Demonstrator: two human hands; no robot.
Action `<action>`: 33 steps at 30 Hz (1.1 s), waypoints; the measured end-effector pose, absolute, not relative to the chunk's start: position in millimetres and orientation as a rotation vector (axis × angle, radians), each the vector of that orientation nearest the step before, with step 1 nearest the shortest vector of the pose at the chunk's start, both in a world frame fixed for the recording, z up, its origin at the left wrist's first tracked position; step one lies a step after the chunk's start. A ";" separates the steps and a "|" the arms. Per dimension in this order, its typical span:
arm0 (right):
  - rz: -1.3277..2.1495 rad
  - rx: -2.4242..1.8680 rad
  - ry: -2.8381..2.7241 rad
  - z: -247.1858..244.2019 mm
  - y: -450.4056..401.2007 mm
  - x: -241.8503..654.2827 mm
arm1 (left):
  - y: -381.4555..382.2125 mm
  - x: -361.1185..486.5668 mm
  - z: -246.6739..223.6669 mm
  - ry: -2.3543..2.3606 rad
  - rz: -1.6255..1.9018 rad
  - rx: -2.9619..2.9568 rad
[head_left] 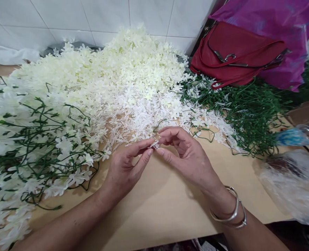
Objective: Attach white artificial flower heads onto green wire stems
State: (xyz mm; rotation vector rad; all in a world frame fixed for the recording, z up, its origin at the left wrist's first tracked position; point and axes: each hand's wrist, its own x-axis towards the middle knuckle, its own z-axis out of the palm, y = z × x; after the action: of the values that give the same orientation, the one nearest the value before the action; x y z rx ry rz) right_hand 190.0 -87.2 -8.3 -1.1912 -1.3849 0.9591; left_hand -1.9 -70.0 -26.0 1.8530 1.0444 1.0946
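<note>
My left hand (126, 169) pinches a small bunch of white artificial stamens (155, 143) between thumb and forefinger, just above the table. From the other side, my right hand (189, 158) bends its thumb and fingers around the same bunch, their tips at its right end. Exactly where those tips touch is hard to make out. Behind both hands lie loose white stamens (150, 108), spread across the tabletop. A large heap of cream-white artificial flower heads (144, 62) rises at the back.
On the left are white flowers on green stems (39, 139). Bare green plastic stems (253, 108) lie at right, under a red handbag (238, 52) and a purple bag (292, 38). A clear plastic bag (292, 188) sits by the right edge of the wooden table (164, 209).
</note>
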 end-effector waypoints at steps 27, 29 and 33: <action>0.887 -1.247 -1.277 -23.1 -76.3 199.0 | -70.4 0.1 -25.6 0.911 1.095 1.853; 0.828 -1.291 -1.237 -23.7 -72.6 204.0 | -65.5 -0.7 -26.3 0.981 1.143 1.877; 0.759 -1.295 -1.243 -21.9 -67.1 212.7 | -55.1 -1.3 -24.3 1.073 1.208 2.074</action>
State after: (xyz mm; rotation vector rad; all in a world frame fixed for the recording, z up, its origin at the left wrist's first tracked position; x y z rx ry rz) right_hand 212.7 -67.1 -21.9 -1.2952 -1.2433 0.7591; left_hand -1.3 -55.1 -24.3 2.0741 1.0726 1.2077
